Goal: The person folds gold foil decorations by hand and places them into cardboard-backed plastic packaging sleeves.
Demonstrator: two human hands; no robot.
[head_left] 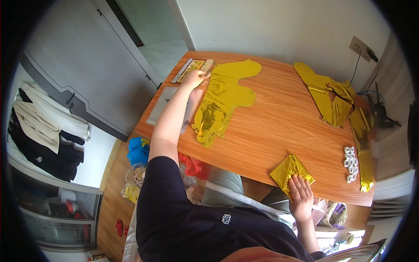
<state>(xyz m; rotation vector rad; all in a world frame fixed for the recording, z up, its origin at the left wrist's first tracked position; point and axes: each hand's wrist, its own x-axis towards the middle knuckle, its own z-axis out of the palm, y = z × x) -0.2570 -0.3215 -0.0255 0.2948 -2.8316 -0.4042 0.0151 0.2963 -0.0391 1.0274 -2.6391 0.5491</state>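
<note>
The person sits at a wooden desk (270, 126) and stretches the left hand (194, 78) far to the upper left corner of it. This hand rests on the top end of a large gold foil balloon (222, 98), which lies flat and not inflated along the left part of the desk. The fingers of the left hand seem to close on something thin at the edge of the balloon, next to some flat packets (192, 67), but it is too small to tell if they really pinch it. A pale flat sheet (163, 102) lies under the forearm, at the left edge of the desk.

The right hand (300, 196) lies palm down near the front edge of the desk. Its fingers are straight and a little apart, and they press on the lower corner of a folded gold foil square (289, 171). They hold nothing.

At the right side of the desk there is a heap of crumpled gold foil (329, 94), and below it a strip of small white rings (350, 163) beside another long gold piece (365, 170). A wall socket (360, 46) with a cable is behind this corner. On the floor at the left, a blue bag (139, 150) and a red bag (194, 166) lie near the desk.
</note>
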